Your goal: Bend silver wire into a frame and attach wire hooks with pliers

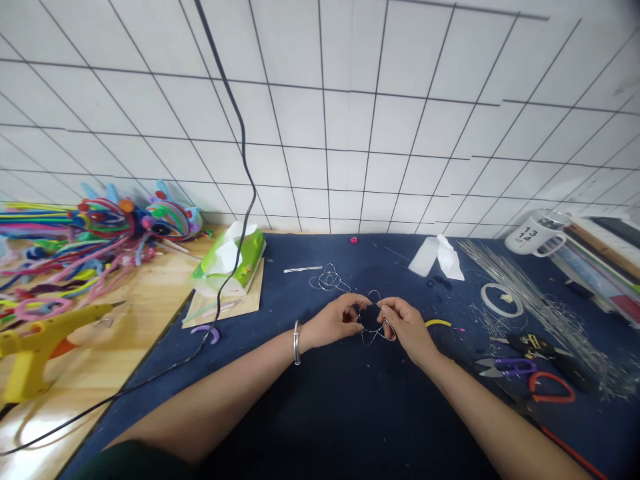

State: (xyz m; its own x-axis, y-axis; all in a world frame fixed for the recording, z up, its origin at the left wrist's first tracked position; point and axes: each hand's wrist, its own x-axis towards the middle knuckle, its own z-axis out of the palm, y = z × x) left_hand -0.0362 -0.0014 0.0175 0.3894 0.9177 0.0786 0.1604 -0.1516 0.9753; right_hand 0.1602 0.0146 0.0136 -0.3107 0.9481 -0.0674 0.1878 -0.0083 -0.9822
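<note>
Between my two hands is a small looped wire frame (373, 331), a thin silvery ring with extra loops at top and bottom. My left hand (340, 317) pinches its left side with thumb and fingers. On the opposite side, my right hand (406, 325) has thumb and forefinger closed on the wire. A second tangle of bent wire (329, 279) lies flat on the dark blue mat (320, 400), beyond my left hand. Just above that hand is a short straight silvery strip (303, 269). A yellow curved piece (438, 323) lies right of my right hand.
At left are a yellow glue gun (45, 347), colourful pipe cleaners (65, 267) and a tissue pack (235, 263), with a black cable (243, 140) crossing there. Purple-handled scissors (510, 367), a wire bundle (520, 293), a white ring spool (501, 300) and a mug (535, 235) are at right.
</note>
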